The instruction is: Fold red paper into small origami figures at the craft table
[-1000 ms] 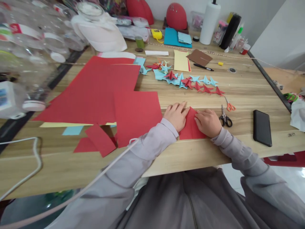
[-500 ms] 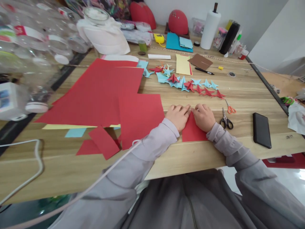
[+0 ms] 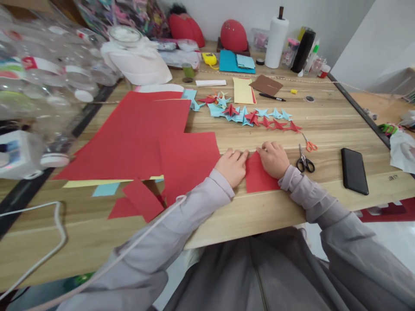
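The sheet (image 3: 261, 178), a small piece of red paper, lies on the table (image 3: 223, 222) between the two hands, close to the front edge. The left hand (image 3: 231, 167) rests palm down with its fingers slightly spread, its fingertips at the sheet's left side. The right hand (image 3: 275, 160) curls over the far right part (whether thumb and finger pinch the paper there, I cannot tell, since the knuckles hide it).

The paper should weigh next to nothing and slide readily over the smooth wood, so a light press with one hand is likely enough to hold it. It looks thin but crisp: probably firm enough to take a sharp crease, yet easy to wrinkle or tear if pulled hard. Edges and corners seem the best places to take hold; the near left corner is uncovered. The large square (image 3: 189, 164) lies left of the left hand, and the black scissors (image 3: 304, 163) lie just beyond the right wrist.
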Motion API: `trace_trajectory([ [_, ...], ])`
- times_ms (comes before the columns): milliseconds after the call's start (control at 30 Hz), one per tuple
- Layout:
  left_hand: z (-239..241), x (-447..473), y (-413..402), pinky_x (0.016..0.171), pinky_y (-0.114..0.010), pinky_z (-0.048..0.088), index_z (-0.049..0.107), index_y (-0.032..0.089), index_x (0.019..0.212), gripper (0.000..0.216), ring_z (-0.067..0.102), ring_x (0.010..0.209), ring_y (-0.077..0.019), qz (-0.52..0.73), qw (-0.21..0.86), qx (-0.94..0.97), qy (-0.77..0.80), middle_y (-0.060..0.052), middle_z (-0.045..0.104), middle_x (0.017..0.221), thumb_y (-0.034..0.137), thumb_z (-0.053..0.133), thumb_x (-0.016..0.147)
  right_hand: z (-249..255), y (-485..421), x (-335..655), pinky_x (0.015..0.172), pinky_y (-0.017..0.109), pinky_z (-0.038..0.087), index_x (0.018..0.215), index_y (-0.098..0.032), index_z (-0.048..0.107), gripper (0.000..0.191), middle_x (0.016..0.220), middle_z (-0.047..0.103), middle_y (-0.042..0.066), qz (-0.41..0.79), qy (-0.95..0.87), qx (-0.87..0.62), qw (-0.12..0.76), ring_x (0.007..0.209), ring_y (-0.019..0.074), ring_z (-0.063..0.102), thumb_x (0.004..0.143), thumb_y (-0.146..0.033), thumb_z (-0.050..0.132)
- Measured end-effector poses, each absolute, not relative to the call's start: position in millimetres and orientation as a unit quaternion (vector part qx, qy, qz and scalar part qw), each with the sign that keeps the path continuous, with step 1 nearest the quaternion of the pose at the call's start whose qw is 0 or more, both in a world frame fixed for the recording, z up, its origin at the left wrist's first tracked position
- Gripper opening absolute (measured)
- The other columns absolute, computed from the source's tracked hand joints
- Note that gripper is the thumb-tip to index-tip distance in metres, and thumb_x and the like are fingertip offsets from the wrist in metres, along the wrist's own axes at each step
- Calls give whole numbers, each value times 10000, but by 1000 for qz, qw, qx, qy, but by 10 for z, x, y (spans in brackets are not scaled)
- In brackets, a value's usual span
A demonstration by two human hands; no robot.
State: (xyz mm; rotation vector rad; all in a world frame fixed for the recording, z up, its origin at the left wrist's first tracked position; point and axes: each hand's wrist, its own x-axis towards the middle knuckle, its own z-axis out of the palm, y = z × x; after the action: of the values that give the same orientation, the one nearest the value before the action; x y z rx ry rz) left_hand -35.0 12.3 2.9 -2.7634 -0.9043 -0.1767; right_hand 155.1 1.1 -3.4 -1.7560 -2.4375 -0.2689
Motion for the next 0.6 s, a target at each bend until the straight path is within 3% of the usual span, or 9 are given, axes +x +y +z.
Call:
trace_trajectory([
  [200, 47, -285, 28, 1000, -453, 391, 616, 64, 1209, 405, 513, 1202, -293, -117, 89, -937, -316, -156, 584, 1306, 148, 358, 909, -31, 18, 1525, 786, 364, 299, 1127, -149, 647, 328, 1096, 584, 141, -69, -810, -576, 79, 967, 260, 434, 931, -205, 391],
  [400, -93, -157, -18, 1123, -440, 292, 469, 22, 1348, 550, 392, 1346, -290, -58, 27, -944, -324, -174, 455, 1428, 373, 365, 937, -27, 18, 1534, 789, 372, 301, 1131, -150, 644, 319, 1107, 584, 141, -56, -812, -575, 83, 972, 265, 432, 923, -221, 413],
  [600, -94, -333, -42, 1120, -452, 305, 510, 28, 1317, 513, 438, 1319, -291, -59, 39, -940, -332, -180, 491, 1396, 333, 346, 940, -18, -14, 1532, 768, 376, 286, 1164, -164, 625, 338, 1128, 578, 139, -65, -809, -579, 77, 980, 268, 426, 938, -226, 381],
])
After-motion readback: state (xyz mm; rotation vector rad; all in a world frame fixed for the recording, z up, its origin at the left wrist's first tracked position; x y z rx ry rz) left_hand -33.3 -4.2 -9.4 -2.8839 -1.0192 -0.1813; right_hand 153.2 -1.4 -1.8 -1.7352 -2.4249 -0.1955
